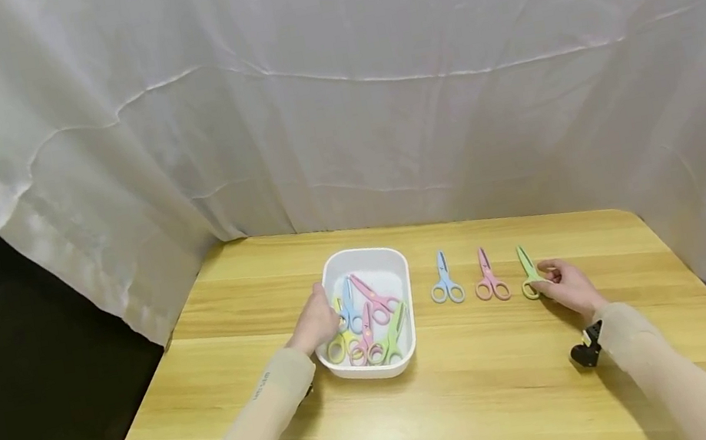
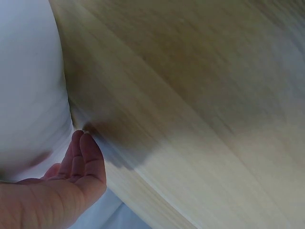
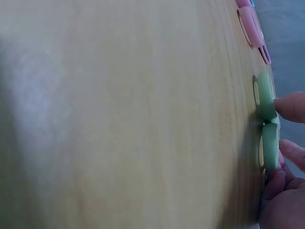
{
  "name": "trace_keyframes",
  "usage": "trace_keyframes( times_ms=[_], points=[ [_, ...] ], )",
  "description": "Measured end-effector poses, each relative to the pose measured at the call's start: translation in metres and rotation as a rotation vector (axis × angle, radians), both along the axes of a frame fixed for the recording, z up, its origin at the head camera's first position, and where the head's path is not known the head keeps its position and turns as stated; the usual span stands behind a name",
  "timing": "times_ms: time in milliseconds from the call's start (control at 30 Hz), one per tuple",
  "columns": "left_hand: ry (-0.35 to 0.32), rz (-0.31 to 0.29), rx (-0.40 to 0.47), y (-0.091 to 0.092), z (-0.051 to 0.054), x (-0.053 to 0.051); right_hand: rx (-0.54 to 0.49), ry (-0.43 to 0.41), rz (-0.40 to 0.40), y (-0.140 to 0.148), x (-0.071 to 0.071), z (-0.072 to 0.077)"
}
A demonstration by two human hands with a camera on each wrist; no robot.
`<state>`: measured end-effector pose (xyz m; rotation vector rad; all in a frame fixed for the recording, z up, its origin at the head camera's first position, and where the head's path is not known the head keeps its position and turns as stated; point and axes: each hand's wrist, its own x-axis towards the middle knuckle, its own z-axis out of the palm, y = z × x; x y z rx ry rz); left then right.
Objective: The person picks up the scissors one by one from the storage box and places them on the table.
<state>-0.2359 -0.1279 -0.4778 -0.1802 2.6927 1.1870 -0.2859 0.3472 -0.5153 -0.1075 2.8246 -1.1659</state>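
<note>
Right hand (image 1: 567,287): thumb and forefinger slightly apart, tips at the round handle loops of light-green scissors (image 1: 529,268), lying well right of a white, rounded-rectangular tray (image 1: 373,373). Left hand (image 1: 316,323): fingers against the tray's left wall; whether they grip cannot be told. Right of the tray, nearest first: pale-blue scissors (image 1: 445,278), pink scissors (image 1: 488,275). Inside the tray: mixed blue, pink, yellow and green scissors (image 1: 394,331). Beneath the tray: yellow wood-grain table (image 1: 479,386). Behind: pale draped cloth (image 1: 384,152).
</note>
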Motion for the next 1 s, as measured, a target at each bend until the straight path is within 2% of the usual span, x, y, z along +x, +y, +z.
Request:
trace_keyframes(
  times_ms=[433,667,867,1000],
  points=[
    [0.010,-0.004,0.006,0.001,-0.001,0.001,0.003,0.008,-0.001,0.001,0.002,0.000],
    [0.026,0.003,-0.001,0.001,-0.002,0.001,-0.047,-0.019,-0.019,-0.002,-0.001,0.002],
    [0.024,0.001,0.007,0.001,-0.003,0.000,-0.160,-0.110,-0.108,-0.002,-0.003,0.008],
    [0.018,-0.003,0.006,0.000,-0.002,0.000,-0.192,-0.082,-0.176,-0.007,-0.003,0.015]
  ],
)
